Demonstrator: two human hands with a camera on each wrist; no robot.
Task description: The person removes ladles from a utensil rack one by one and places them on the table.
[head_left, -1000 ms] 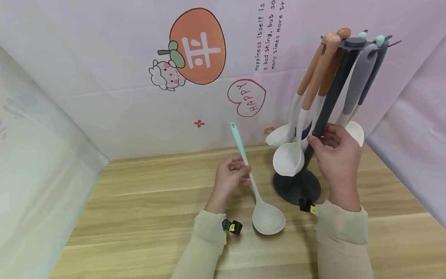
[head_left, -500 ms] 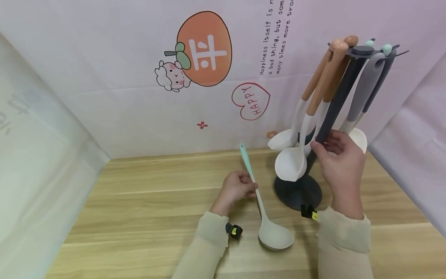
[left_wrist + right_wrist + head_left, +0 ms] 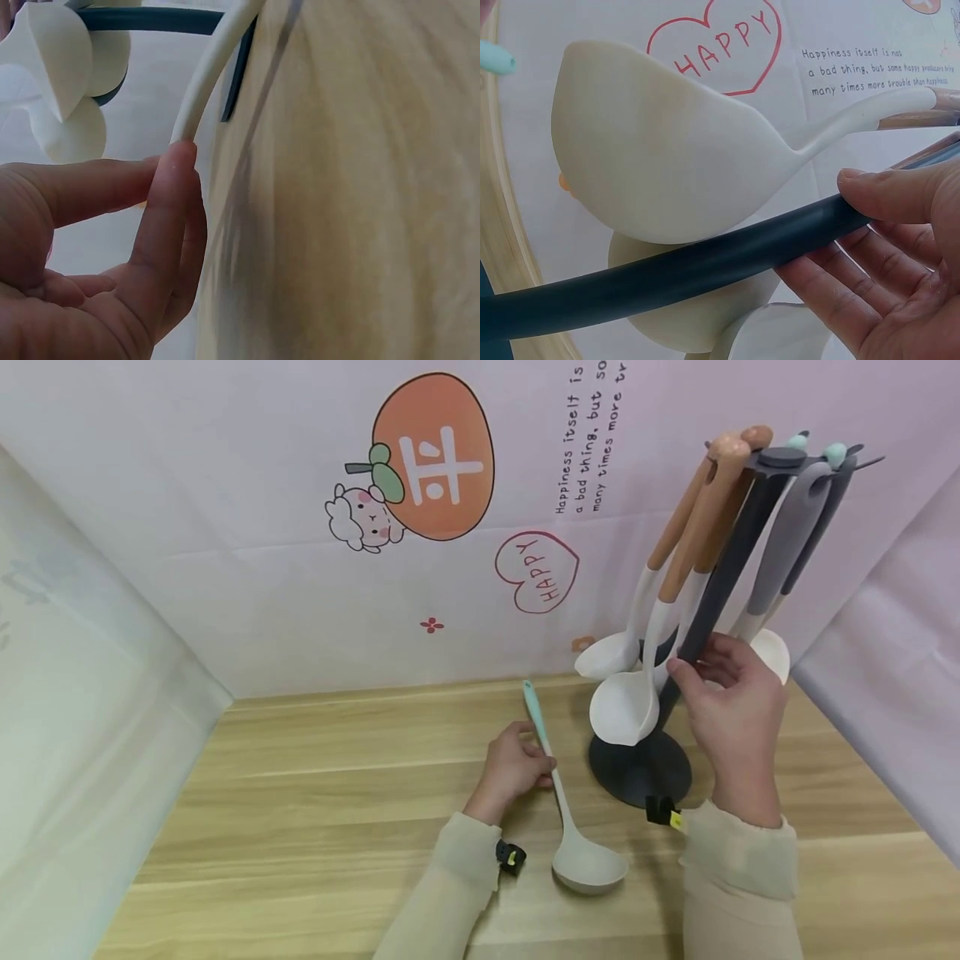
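Ladle (image 3: 583, 858) in left hand (image 3: 516, 768)

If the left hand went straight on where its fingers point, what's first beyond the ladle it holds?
Probably the dark round stand base, right of the left hand in the head view; depth is unclear, so a hanging white ladle might come first.

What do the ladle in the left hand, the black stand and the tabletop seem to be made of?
The ladle: probably matte silicone or plastic; its pale surface shows no metallic glint.
The stand: plastic or coated metal, can't tell which; it looks smooth and dark with a soft sheen.
The tabletop: wood or wood-look laminate, low gloss; long grain streaks run across it.
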